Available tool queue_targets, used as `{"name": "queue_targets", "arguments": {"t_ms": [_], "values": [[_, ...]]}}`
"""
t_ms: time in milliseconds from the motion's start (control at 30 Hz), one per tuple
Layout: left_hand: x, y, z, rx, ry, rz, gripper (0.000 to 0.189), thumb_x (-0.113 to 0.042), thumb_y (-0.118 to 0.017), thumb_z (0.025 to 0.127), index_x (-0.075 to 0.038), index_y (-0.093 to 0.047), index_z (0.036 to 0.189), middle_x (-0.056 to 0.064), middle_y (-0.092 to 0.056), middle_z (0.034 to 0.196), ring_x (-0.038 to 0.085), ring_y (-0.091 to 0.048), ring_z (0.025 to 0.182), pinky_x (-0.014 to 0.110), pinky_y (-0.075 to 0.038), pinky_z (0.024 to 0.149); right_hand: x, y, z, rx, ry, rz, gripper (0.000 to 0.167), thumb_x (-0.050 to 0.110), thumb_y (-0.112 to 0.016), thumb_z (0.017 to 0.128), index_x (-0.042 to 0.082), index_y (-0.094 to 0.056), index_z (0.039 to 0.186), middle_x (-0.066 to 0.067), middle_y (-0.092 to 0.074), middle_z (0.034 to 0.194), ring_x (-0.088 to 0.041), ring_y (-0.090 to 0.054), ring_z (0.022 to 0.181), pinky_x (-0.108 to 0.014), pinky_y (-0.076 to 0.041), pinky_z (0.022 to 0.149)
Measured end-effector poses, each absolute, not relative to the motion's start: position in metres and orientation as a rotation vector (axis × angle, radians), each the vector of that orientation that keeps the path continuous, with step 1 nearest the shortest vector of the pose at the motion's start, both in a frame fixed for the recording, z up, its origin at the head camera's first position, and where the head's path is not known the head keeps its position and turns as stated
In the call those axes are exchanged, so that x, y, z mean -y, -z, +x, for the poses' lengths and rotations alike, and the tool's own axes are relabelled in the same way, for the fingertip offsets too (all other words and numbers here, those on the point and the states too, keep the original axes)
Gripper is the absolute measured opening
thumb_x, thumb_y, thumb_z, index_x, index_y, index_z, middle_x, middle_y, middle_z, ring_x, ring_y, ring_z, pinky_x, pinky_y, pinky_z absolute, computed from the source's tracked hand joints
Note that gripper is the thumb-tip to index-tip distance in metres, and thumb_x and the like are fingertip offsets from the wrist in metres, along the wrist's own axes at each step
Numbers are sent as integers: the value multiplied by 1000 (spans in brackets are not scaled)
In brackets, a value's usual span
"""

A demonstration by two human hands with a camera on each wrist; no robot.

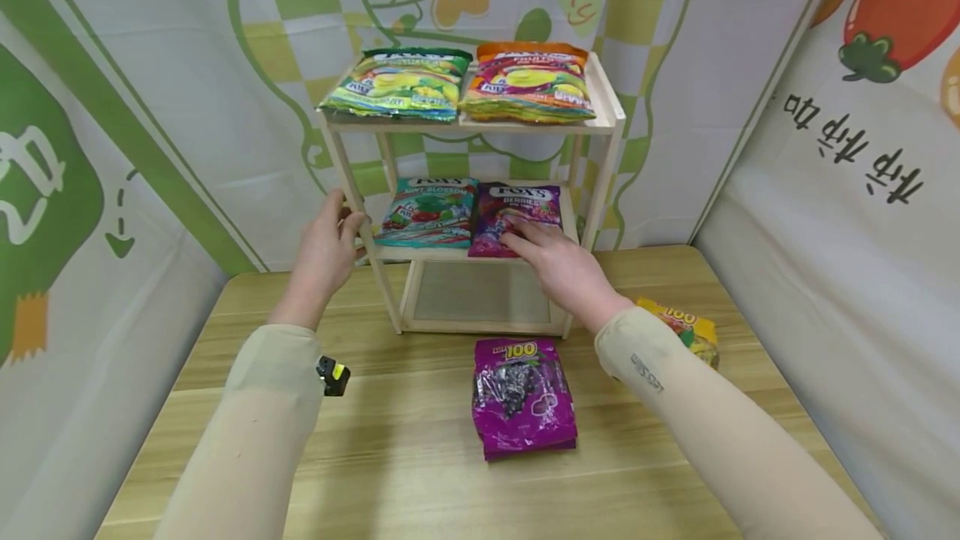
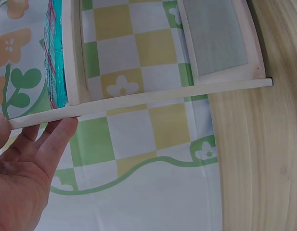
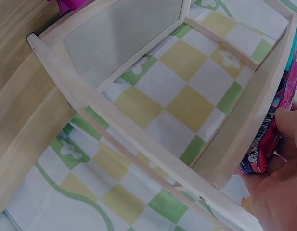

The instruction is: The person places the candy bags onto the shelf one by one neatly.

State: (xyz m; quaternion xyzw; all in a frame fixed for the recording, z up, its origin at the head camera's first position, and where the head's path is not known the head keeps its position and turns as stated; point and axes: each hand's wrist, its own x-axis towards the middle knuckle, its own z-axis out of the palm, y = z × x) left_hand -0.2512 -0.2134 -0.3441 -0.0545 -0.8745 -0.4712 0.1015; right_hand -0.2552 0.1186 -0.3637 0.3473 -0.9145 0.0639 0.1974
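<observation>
My left hand (image 1: 326,240) holds the left front post of a small wooden rack (image 1: 480,127), its thumb and fingers about the post. In the left wrist view its fingertips (image 2: 61,130) touch the post's edge. My right hand (image 1: 562,269) grips the purple Fox's Berries candy bag (image 1: 498,207) on the middle shelf. In the right wrist view its thumb lies on this bag (image 3: 278,106) and other fingers reach its side; some fingertips are hidden. Left of the bag lies a teal Mint Blossom bag (image 1: 427,219).
Green (image 1: 405,86) and orange (image 1: 528,82) candy bags lie on the top shelf. On the wooden table (image 1: 420,473), a purple grape candy bag (image 1: 521,394) lies before the rack. A yellow bag (image 1: 693,327) is partly hidden behind my right forearm. Printed cloth walls stand around the table.
</observation>
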Motion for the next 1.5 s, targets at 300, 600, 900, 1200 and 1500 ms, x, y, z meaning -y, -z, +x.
{"name": "queue_targets", "arguments": {"t_ms": [300,600,900,1200,1500], "values": [[213,345,-252,2572,1394,-162,32,-18,-35,112,-3,-39,140,29,-55,136,44,-54,131,47,-59,95,-118,362,-260,2600,-193,971,64,-20,-51,89,14,-59,143,-16,-52,151,-41,-55,131,-52,-51,106],[213,345,-251,2573,1404,-162,34,-19,-34,113,-3,-37,143,28,-54,137,44,-53,132,49,-58,96,-117,362,-262,2636,-216,964,62,-19,-46,93,14,-58,144,-17,-51,152,-38,-51,137,-53,-42,115],[212,345,-251,2580,1384,-162,36,-20,-34,112,-2,-36,144,28,-54,137,44,-54,130,49,-58,96,-117,362,-263,2650,-241,943,49,-8,-49,102,15,-59,143,-15,-51,152,-40,-52,135,-56,-50,106],[213,345,-250,2585,1380,-154,36,-20,-34,112,-2,-36,143,29,-54,137,44,-54,131,49,-58,96,-116,363,-263,2649,-245,938,45,-5,-49,103,15,-59,143,-15,-52,152,-41,-53,135,-56,-51,105],[213,344,-250,2593,1370,-147,36,-21,-34,112,-4,-37,144,28,-54,138,44,-54,131,48,-58,96,-117,363,-264,2656,-253,956,44,-2,-51,104,14,-59,144,-14,-50,154,-38,-51,137,-53,-43,114]]}}
